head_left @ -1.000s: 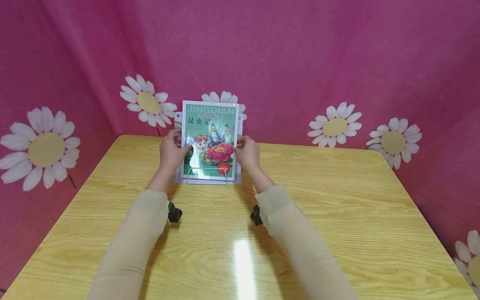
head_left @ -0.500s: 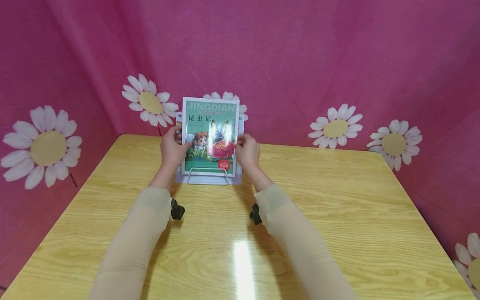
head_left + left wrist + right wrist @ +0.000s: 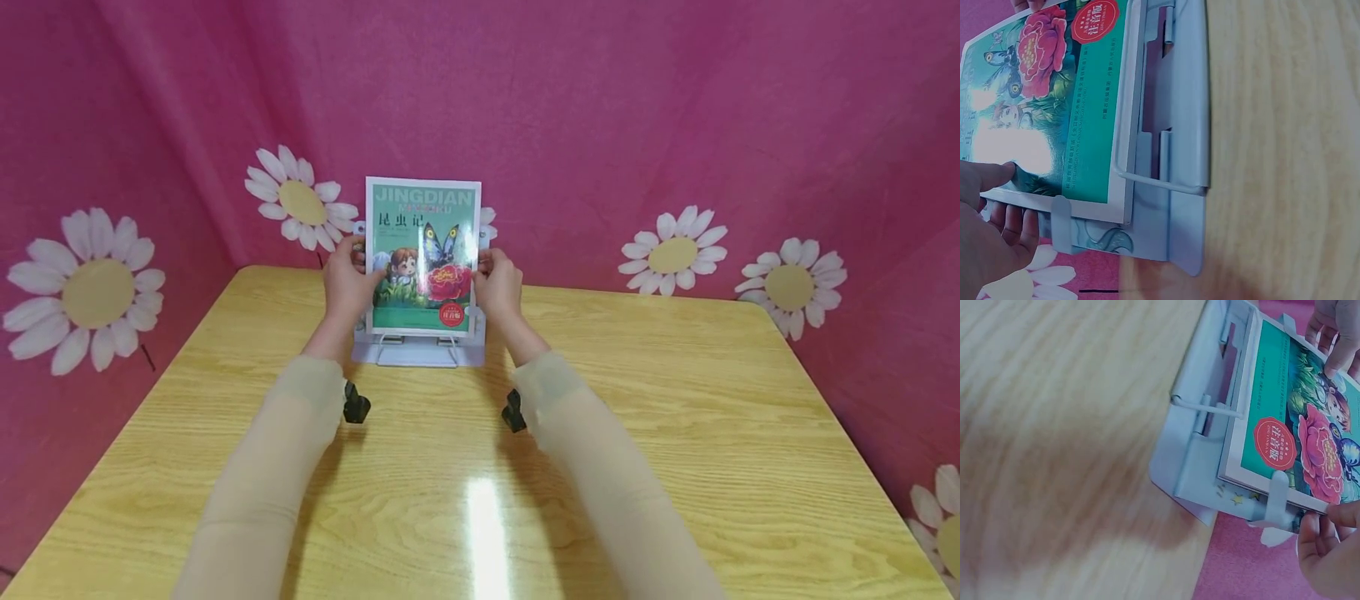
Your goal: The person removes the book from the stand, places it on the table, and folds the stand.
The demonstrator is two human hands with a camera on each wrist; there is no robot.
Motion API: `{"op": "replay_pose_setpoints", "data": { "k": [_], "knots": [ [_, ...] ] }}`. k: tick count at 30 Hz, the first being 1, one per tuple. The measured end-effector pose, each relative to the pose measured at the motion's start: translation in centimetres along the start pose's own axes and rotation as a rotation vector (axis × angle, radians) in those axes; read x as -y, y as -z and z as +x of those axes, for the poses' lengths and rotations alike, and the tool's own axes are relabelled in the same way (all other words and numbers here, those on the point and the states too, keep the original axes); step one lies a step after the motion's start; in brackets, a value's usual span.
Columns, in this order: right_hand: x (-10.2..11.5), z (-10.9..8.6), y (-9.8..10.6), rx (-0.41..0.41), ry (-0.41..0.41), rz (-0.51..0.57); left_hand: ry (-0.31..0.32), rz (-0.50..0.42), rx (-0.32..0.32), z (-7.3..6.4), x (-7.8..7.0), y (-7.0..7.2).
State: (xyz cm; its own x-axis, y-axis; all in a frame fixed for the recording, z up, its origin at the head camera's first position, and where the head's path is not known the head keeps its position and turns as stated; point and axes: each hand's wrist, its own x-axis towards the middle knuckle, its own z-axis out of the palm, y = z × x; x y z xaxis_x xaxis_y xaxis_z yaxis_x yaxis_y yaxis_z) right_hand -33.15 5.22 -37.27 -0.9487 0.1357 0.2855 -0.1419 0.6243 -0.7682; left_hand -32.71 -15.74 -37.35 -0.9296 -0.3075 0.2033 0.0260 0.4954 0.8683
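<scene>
A green-covered book [image 3: 420, 312] with a butterfly, a red flower and a child on its front stands upright against a pale book stand [image 3: 416, 358]. My left hand [image 3: 348, 283] pinches its left edge, thumb on the cover and fingers behind. At the opposite edge my right hand [image 3: 498, 287] grips the book the same way. In the head view the book's lower edge is raised above the stand's base, behind the wire holder [image 3: 1160, 183]. Side clips of the stand, such as the pale clip [image 3: 1277, 499], reach beside the book in the wrist views.
The stand rests near the back edge of a wood-grain table [image 3: 637, 433]. Behind it hangs a pink curtain [image 3: 555, 125] with large white daisies. Black wrist devices, one of them the left device [image 3: 356, 404], sit under the sleeves.
Both hands have lifted the book upward along the stand. Its bottom edge was low behind the wire holder and now sits higher, uncovering more of the base. The stand has stayed in place.
</scene>
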Motion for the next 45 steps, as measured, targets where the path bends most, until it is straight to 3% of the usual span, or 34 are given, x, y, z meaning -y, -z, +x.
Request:
{"op": "replay_pose_setpoints", "data": {
  "k": [20, 36, 45],
  "knots": [
    [1.1, 2.2, 1.8, 0.035, 0.009, 0.050, -0.088, -0.003, -0.031, 1.7, -2.4, 0.0],
    [2.3, 2.7, 3.1, 0.008, 0.016, 0.120, -0.195, -0.027, -0.125, 2.2, -4.1, 0.4],
    [3.1, 2.8, 4.1, -0.031, 0.086, 0.136, -0.250, -0.062, -0.179, 1.9, -5.0, 0.9]
  ]
}}
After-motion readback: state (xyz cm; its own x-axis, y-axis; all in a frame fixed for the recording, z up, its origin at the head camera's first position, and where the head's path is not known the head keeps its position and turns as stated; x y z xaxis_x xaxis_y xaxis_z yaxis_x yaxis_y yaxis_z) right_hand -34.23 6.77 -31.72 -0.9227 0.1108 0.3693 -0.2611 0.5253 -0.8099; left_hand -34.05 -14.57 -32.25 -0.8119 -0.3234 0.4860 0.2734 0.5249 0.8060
